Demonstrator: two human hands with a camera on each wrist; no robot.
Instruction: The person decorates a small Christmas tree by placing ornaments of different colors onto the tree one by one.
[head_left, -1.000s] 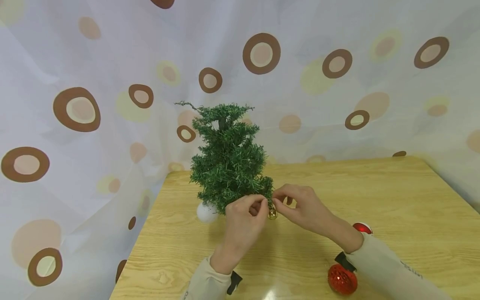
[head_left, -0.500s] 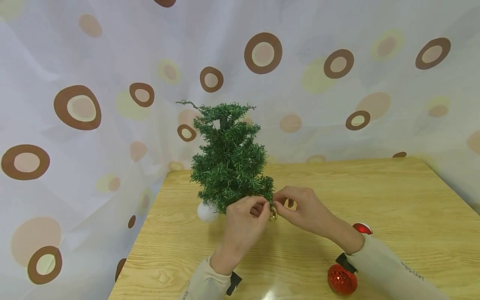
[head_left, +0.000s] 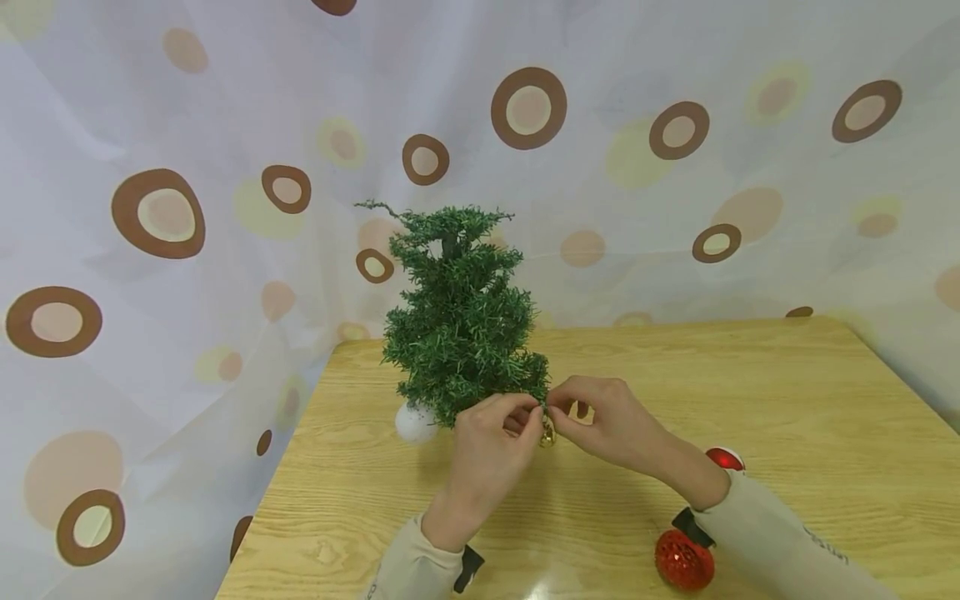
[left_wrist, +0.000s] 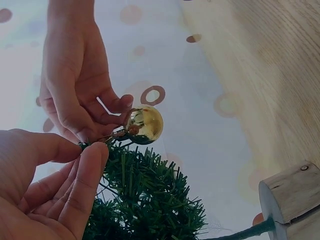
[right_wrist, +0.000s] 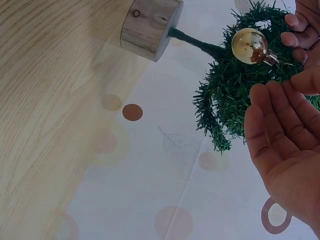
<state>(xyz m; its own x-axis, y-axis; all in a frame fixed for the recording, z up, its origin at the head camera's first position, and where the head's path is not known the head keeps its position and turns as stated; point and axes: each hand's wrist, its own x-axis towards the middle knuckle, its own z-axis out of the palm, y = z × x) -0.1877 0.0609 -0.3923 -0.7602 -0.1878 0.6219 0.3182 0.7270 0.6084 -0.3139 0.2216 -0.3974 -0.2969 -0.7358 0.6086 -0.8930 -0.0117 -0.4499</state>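
A small artificial Christmas tree [head_left: 461,325] stands on the wooden table with bushy green branches. At its lower right side a shiny gold bauble [head_left: 548,435] hangs by a thin loop, just below the fingers. My left hand [head_left: 487,450] pinches the tip of a branch between thumb and forefinger. Facing it, my right hand [head_left: 611,425] pinches at the loop by the same branch tip, fingertips almost meeting the left ones. In the left wrist view the gold bauble [left_wrist: 146,125] shows its metal cap beside the green needles [left_wrist: 150,195]. The right wrist view shows the bauble [right_wrist: 249,46] in front of the branches.
A white ball [head_left: 415,422] hangs low on the tree's left side. Near the right forearm lie a red glittery bauble [head_left: 684,560] and a red-and-white one [head_left: 724,457], partly covered by the sleeve. The tree has a round wooden base [right_wrist: 151,27]. A patterned curtain [head_left: 600,167] surrounds the table.
Both hands have shifted slightly downward with the branch tip, staying pinched together. The gold bauble hangs a little lower and to the right. The tree otherwise stays in place.
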